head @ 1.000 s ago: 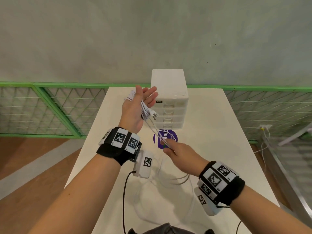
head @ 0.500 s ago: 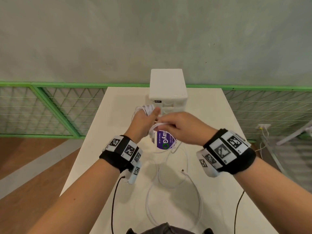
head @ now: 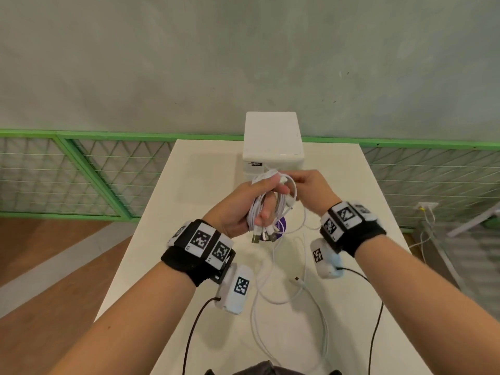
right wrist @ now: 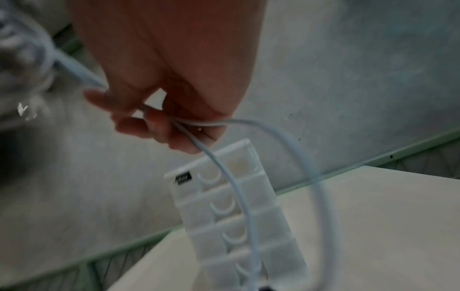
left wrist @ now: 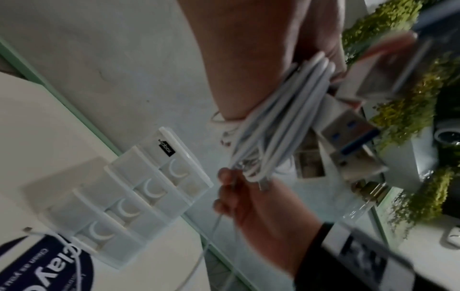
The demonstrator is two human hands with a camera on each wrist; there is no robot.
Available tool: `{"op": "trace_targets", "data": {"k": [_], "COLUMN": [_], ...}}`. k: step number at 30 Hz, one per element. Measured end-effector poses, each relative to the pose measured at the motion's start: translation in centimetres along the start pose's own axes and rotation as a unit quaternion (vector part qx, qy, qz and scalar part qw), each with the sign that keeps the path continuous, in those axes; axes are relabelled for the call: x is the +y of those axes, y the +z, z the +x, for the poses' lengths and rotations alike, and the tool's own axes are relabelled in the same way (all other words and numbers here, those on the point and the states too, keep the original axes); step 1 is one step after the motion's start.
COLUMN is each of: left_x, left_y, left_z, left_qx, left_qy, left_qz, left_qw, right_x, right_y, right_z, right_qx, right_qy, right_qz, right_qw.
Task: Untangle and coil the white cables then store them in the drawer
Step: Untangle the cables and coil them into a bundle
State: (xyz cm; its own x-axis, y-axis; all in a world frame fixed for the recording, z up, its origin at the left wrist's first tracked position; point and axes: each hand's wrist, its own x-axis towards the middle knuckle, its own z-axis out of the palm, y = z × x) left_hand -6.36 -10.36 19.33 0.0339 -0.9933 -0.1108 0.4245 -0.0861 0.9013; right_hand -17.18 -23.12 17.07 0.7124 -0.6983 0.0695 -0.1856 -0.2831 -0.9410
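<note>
My left hand (head: pixel 255 207) grips a coiled bundle of white cables (head: pixel 273 204) above the table, with USB plugs (head: pixel 263 237) hanging from its lower end. In the left wrist view the cable bundle (left wrist: pixel 278 122) runs along the palm. My right hand (head: pixel 311 186) pinches a cable strand beside the bundle's top; the pinched strand (right wrist: pixel 224 165) drops from its fingers. Loose cable (head: pixel 300 301) trails in loops on the table. The white drawer unit (head: pixel 273 139) stands behind the hands with its drawers (left wrist: pixel 139 189) closed.
The white table (head: pixel 189 185) bears a purple round sticker (head: pixel 281 226) partly hidden by the bundle. Green mesh fencing (head: pixel 94 174) runs behind and to both sides. Black wrist-camera leads (head: pixel 192 331) hang near the table's front.
My left hand has turned and come lower and nearer, gripping the bundle. My right hand rose from the table to the bundle's top, laying another loop of cable over it.
</note>
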Motion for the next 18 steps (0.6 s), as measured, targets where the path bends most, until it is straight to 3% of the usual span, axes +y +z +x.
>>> {"op": "trace_targets", "data": {"k": [5, 9, 13, 18], "left_x": [1.3, 3.2, 4.1, 5.8], "left_y": [0.4, 0.0, -1.0, -3.8], "left_z": [0.9, 1.7, 2.2, 1.9], "left_qx": [0.018, 0.112, 0.171, 0.216], "left_qy": [0.083, 0.144, 0.185, 0.241], "left_qz": [-0.097, -0.180, -0.176, -0.128], "left_qw": [0.992, 0.967, 0.952, 0.937], "right_x": [3.5, 5.2, 5.2, 6.7], "right_y": [3.8, 5.5, 6.0, 5.4], "right_z": [-2.4, -4.4, -5.3, -7.1], "right_qx": [-0.035, -0.099, -0.138, -0.257], "right_qy": [0.023, 0.025, 0.033, 0.049], "right_qz": [0.048, -0.003, -0.044, -0.179], "right_qw": [0.998, 0.995, 0.989, 0.948]}}
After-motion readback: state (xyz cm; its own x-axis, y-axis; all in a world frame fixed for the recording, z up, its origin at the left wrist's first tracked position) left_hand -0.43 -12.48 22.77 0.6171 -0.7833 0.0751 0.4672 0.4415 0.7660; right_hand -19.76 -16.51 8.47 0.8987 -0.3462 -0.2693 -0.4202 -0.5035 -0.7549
